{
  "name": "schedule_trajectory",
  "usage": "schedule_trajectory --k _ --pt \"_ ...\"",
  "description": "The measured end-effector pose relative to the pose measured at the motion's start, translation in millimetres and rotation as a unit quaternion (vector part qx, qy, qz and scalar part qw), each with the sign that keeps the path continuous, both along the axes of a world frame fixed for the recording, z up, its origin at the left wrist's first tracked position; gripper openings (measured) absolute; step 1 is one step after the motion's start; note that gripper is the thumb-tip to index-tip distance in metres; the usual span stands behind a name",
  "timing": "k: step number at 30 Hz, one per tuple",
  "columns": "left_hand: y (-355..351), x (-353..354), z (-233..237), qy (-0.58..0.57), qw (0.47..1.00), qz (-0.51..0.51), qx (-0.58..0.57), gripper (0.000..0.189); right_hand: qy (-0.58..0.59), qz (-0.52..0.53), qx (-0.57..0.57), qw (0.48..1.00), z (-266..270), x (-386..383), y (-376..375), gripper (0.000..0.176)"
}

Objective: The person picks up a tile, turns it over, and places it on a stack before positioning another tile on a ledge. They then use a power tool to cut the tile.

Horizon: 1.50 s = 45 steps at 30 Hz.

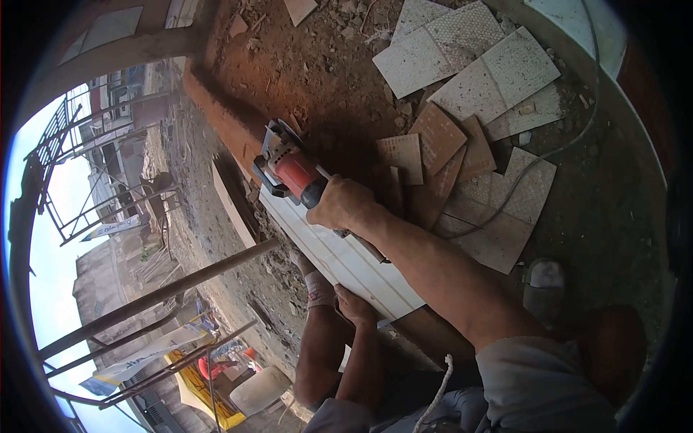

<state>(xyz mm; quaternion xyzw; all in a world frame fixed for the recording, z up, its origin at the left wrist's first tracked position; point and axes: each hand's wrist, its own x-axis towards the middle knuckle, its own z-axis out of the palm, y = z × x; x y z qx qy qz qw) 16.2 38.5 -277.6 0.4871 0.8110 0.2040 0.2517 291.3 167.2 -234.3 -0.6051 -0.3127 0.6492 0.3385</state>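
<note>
My right hand [342,205] is wrapped round the rear handle of a red and black handheld power cutter [296,172]. Its metal guard and blade end lies at the far end of a long white tile [325,249] with pale brown stripes. Near the other end, my left hand [355,306] grips the long edge of this tile; some of its fingers are hidden. Beneath the near end of the tile sits a brown support [433,333], partly covered by my right arm.
Grey-white tiles [498,76] and brown tile pieces [440,137] lie scattered on the dirt to the right. A grey cable [538,160] runs across them. Reddish dust covers a low ledge [224,108]. Metal poles [159,297] stand on the left, with a yellow canopy [195,386] beyond.
</note>
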Motion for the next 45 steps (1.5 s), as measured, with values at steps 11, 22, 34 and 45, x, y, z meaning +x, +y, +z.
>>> schedule_trajectory --k 11,22,34,45 --pt "1.1 -0.5 -2.5 0.011 1.0 0.01 0.014 0.068 -0.011 0.007 0.001 1.0 -0.1 -0.1 -4.0 0.072" --pt "0.3 0.3 -1.4 -0.03 0.999 0.033 -0.009 0.063 0.007 0.014 -0.001 1.0 1.7 3.1 -10.8 0.075" --pt "1.2 -2.0 -5.1 -0.051 0.998 0.042 0.0 0.062 0.005 0.015 0.008 1.0 -0.1 1.5 -16.0 0.077" --pt "3.2 11.6 4.4 -0.04 0.997 0.07 -0.016 0.067 0.0 0.006 0.002 1.0 -1.9 -2.5 -16.2 0.073"
